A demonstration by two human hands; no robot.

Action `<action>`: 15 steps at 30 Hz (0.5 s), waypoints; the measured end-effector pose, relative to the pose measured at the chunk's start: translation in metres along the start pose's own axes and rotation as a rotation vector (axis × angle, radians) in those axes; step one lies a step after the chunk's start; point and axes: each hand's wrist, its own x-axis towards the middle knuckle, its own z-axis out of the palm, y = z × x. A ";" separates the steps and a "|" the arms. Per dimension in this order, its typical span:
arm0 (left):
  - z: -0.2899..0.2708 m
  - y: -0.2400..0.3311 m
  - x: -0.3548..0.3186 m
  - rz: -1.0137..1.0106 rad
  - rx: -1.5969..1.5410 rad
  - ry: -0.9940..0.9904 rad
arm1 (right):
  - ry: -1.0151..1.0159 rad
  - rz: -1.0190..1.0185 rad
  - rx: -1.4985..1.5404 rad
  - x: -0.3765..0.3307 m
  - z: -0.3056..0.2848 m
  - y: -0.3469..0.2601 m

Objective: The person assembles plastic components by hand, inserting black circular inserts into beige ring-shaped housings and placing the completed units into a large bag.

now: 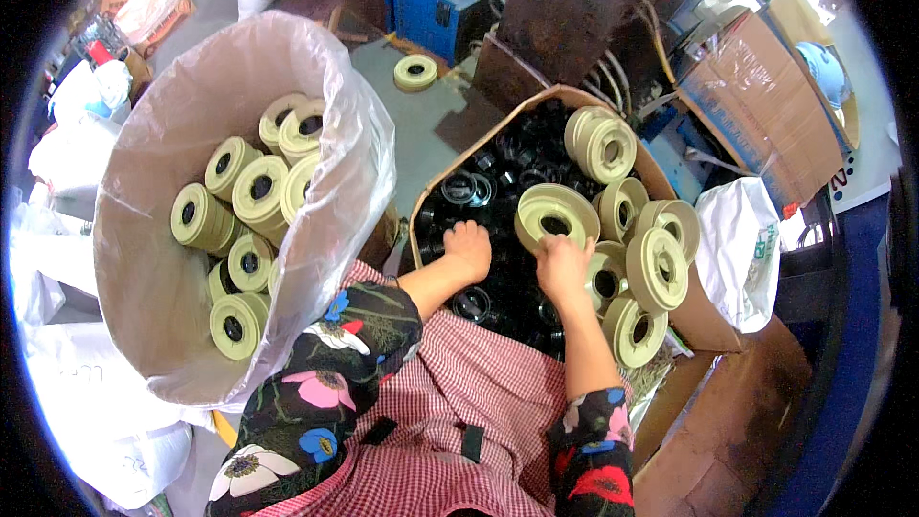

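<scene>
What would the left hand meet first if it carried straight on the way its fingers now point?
The left hand points down into the cardboard box, so it would probably meet the black plastic rings heaped there first. Its fingertips are hidden among them, so depth is unclear.

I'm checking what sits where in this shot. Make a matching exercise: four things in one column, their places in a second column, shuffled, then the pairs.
Things:
1. Left hand
2. Right hand
3. Lone roll
4. Rolls with black cores

Places:
A. On the floor, beyond the box
B. In the plastic-lined bag
C. On the black rings in the box
D. On a cream roll in the box

Pairs: 1-C, 2-D, 3-A, 4-B
</scene>
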 end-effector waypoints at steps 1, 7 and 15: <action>-0.003 0.003 -0.001 -0.029 -0.026 -0.031 | 0.084 -0.052 0.129 -0.002 -0.005 0.000; 0.019 0.005 -0.001 -0.035 -0.034 -0.025 | 0.376 -0.085 0.866 -0.012 -0.029 -0.001; -0.022 0.010 -0.004 0.115 -0.244 -0.152 | 0.446 0.275 1.991 -0.010 -0.050 0.031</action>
